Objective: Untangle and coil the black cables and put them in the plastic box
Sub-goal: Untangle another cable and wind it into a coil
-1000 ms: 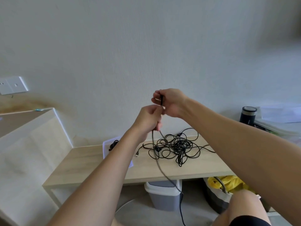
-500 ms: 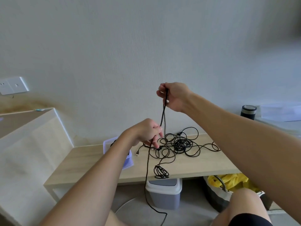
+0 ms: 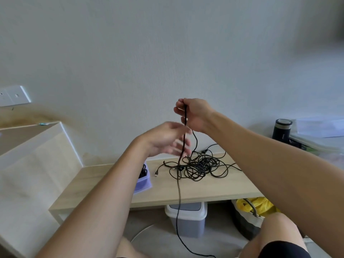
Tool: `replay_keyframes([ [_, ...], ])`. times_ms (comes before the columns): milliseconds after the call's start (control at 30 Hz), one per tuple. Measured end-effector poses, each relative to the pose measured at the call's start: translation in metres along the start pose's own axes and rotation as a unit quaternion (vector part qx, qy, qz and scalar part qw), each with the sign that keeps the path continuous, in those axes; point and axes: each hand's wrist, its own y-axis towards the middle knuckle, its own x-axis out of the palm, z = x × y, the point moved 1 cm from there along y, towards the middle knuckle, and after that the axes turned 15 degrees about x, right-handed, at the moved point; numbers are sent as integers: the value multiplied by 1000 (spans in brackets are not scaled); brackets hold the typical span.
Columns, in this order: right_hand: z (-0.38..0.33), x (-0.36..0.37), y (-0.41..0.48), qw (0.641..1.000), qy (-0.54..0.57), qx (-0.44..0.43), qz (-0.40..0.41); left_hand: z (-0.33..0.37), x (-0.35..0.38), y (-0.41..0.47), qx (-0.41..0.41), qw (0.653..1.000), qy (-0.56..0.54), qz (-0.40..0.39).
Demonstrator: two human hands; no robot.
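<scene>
Lilac plastic box [image 3: 144, 183]: it stands at the left end of the wooden desk [image 3: 214, 189], partly hidden by the left forearm. A coiled black cable [image 3: 143, 171] lies already inside, so the box seems kept close for the next coil.
Left hand [image 3: 165, 140]: open, with the fingers spread and blurred by motion, just beside the hanging cable. It grips nothing. I judge that it reaches for a new hold to make the next loop.
Held cable [image 3: 178, 194]: it hangs from the right hand, passes the desk edge in front of the grey bin [image 3: 186, 220] and reaches the floor. Its own weight keeps it straight, which should help the coiling.
Right hand [image 3: 195, 114]: raised above the desk, thumb and fingers pinching the top of the cable. It serves as the fixed point.
Tangle [image 3: 199, 164]: it lies on the desk below the hands, still knotted, so most of the task remains.
Change: half a second ago the left hand pinched the cable lower, near the desk. Now it has let go and is higher. The small bundle that hung at the desk edge is gone. The right hand is nearly in the same place.
</scene>
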Motion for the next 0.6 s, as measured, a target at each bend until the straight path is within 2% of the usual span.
replay_keyframes([
  [33,-1,4,-2,1000,2,1,-6,2,3,4,37,997,-41,49],
  [100,-6,7,-5,1000,-6,-5,-4,-1,4,7,71,994,16,78],
  [167,-11,3,-7,1000,-14,-12,8,-10,2,2,12,986,168,-9],
  [200,-13,0,-6,1000,-7,-13,13,-12,1,-3,-28,975,210,-70],
  [233,-13,-3,-6,1000,3,-15,15,-13,2,-6,-45,973,203,-101],
  [267,-12,-4,-5,1000,5,-17,16,-12,3,-7,-36,984,148,-89],
  [300,-11,-3,-5,1000,1,-16,12,-9,5,-5,-2,997,59,-45],
  [367,-7,2,-5,1000,-12,-11,-2,-2,7,3,74,990,-92,82],
  [400,-6,4,-6,1000,-13,-11,-9,-1,7,6,97,984,-91,116],
  [433,-8,5,-7,1000,-12,-13,-15,-3,6,8,106,987,-39,117],
  [467,-11,5,-8,1000,-12,-16,-16,-5,5,6,88,991,49,85],
  [533,-18,2,-9,1000,4,-25,-9,-9,1,-3,5,979,202,-40],
  [567,-20,0,-9,999,14,-28,-4,-11,0,-7,-18,974,216,-69],
  [600,-19,-2,-10,999,18,-29,-1,-11,0,-8,-18,982,182,-55],
])
